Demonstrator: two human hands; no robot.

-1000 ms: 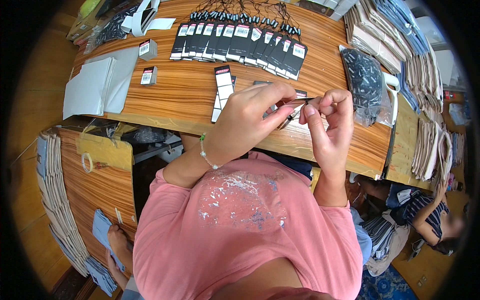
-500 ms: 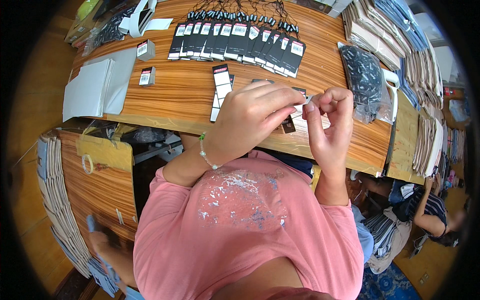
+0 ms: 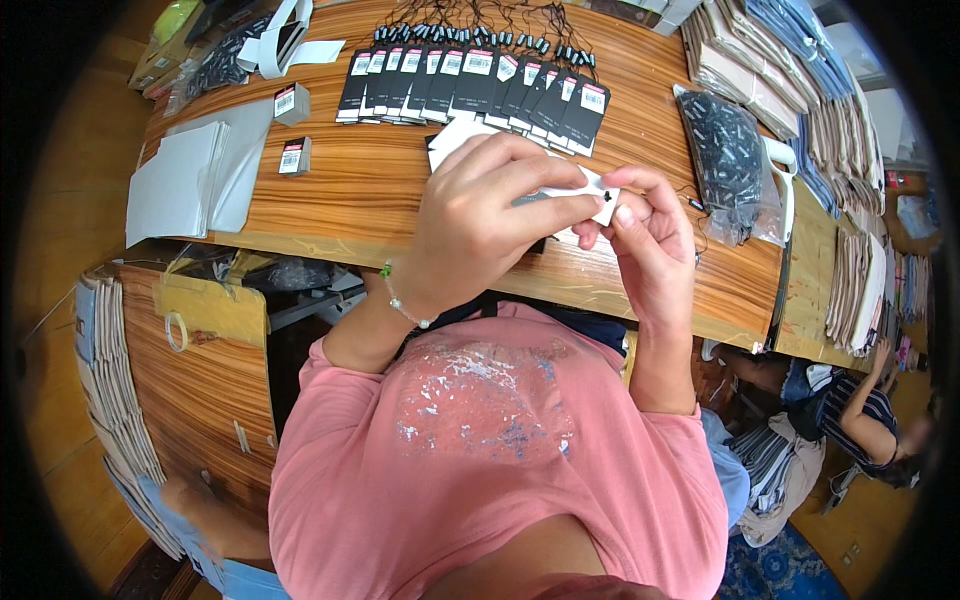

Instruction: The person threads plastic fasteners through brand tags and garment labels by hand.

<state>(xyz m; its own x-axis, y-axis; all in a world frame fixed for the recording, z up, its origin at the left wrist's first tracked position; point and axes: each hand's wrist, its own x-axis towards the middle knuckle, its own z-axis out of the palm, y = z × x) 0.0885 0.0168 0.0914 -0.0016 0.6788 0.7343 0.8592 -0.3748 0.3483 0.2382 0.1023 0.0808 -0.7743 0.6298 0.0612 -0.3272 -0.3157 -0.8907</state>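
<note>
The white tag (image 3: pixel 597 188) had just turned: half a second earlier only a small sliver showed between the hands, and now its pale face lay upward, with a bit of black cord (image 3: pixel 607 197) at its hole. That suggested the cord was already through, though its knot was too small to read. The tag was held above the near part of the tabletop (image 3: pixel 350 200). The left hand (image 3: pixel 480 215) had thumb and forefinger closed on it; the right hand (image 3: pixel 655 235) curled its fingers at the tag's holed end, and whether they pinched tag or cord could not be told.

From the tag, a row of black tags (image 3: pixel 475 85) lay at eleven o'clock, a clear bag (image 3: pixel 733 165) of black pieces at two to three, and white paper (image 3: pixel 175 180) at nine. The left hand hid some of the tabletop beneath it.
</note>
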